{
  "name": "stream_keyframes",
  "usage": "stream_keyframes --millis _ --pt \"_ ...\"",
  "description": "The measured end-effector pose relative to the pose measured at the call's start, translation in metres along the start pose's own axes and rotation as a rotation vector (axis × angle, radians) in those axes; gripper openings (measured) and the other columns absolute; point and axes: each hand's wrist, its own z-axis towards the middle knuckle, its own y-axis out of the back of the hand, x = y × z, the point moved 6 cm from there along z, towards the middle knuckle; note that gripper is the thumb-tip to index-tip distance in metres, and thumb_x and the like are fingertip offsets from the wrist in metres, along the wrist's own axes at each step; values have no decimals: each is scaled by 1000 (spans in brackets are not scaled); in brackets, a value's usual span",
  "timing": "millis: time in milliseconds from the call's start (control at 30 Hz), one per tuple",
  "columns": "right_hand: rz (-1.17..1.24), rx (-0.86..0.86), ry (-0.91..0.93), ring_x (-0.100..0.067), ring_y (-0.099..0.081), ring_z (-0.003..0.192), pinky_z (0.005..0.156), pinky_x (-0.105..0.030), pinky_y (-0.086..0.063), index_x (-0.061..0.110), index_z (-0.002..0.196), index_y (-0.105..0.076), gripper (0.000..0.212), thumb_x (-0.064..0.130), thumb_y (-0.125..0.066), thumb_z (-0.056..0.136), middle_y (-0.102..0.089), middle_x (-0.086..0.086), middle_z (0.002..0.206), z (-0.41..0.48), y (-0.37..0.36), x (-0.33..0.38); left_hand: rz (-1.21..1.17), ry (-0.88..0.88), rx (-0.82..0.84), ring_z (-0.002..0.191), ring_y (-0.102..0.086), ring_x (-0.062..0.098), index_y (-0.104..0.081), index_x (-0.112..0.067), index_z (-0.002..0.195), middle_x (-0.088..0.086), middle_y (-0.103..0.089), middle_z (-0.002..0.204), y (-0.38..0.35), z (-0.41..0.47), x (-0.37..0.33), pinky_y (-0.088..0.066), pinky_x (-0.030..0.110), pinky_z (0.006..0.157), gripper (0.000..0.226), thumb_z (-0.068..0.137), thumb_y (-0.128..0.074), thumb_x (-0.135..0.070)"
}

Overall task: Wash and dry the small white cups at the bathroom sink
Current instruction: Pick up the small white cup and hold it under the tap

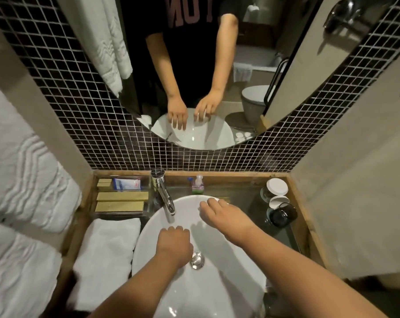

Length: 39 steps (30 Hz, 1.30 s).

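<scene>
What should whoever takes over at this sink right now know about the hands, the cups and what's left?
Left hand: loosely curled over the basin near the drain, holding nothing visible.
Right hand: at the basin's far rim, fingers on a small white cup, mostly hidden.
Faucet: no water visibly running.
Folded white towel lies left of the basin.
Done: cannot tell.
Left: wash, then dry.

Most of the small white cup (214, 199) was covered by the right hand (219, 214), so only a sliver of rim could be made out. The left hand (173, 244) was curled knuckles-up, and whatever was under it couldn't be seen. The sink (217, 292) was cut off at the bottom edge. The packet (127, 184) print was too small to be read.
</scene>
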Motion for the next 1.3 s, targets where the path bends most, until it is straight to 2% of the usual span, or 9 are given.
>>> stream_keyframes --millis 67,167,433,567,700,867,1033,1167,1300 --pt "11 12 -13 -34 -52 117 89 -42 -55 9 149 -24 93 -6 -78 74 -43 -17 141 1 2 1 -7 3 -11 111 -53 27 -53 -17 126 7 -56 124 1 1 2 -37 41 91 38 99 -34 -34" --pt "17 47 -11 -34 -53 115 86 -45 -57 11 149 -24 95 -2 -79 73 -46 -15 138 7 -6 3 -11 4 -33 112 -53 27 -52 -17 127 7 -56 126 4 4 9 -37 42 90 38 100 -34 -35" --pt "3 90 -24 -34 -55 113 89 -47 -52 11 152 -22 96 28 -79 77 -49 -14 137 20 -4 18 -19 37 -30 116 -51 29 -48 -19 133 10 -53 134 12 12 35 -36 45 96 42 98 -37 -39" --pt "148 82 -128 -33 -53 116 89 -46 -54 15 154 -18 98 29 -77 77 -45 -11 141 25 -2 30 7 61 -61 121 -49 29 -45 -18 139 10 -51 138 17 10 47 -36 46 99 49 97 -37 -43" --pt "168 81 -147 -32 -54 114 84 -44 -57 22 151 -19 96 20 -80 77 -44 -10 140 27 -9 39 -10 98 -73 124 -46 30 -40 -20 144 10 -50 138 13 4 57 -35 46 100 54 97 -36 -47" --pt "270 59 -232 -27 -58 112 83 -38 -59 25 153 -20 98 27 -79 76 -40 -6 149 19 -25 44 -154 225 -37 123 -47 32 -43 -23 137 10 -49 137 -15 -18 73 -36 47 100 47 96 -40 -45" --pt "216 50 -215 -32 -64 92 62 -39 -53 22 148 -25 83 27 -69 78 -48 -8 137 17 -32 57 -144 362 -27 115 -51 31 -45 -22 135 10 -52 130 -41 -32 104 -38 45 94 46 92 -45 -41" --pt "226 127 -211 -33 -65 81 58 -38 -51 22 146 -21 104 32 -84 64 -46 -7 132 27 -41 74 -197 442 -22 117 -50 32 -41 -22 139 11 -48 136 -60 -34 122 -41 45 95 44 95 -41 -29" --pt "344 127 -229 -31 -65 84 67 -44 -60 23 146 -21 112 36 -90 60 -46 -7 130 38 -49 94 -341 592 30 116 -50 32 -41 -23 137 11 -46 136 -87 -40 141 -44 44 93 41 96 -41 -29"
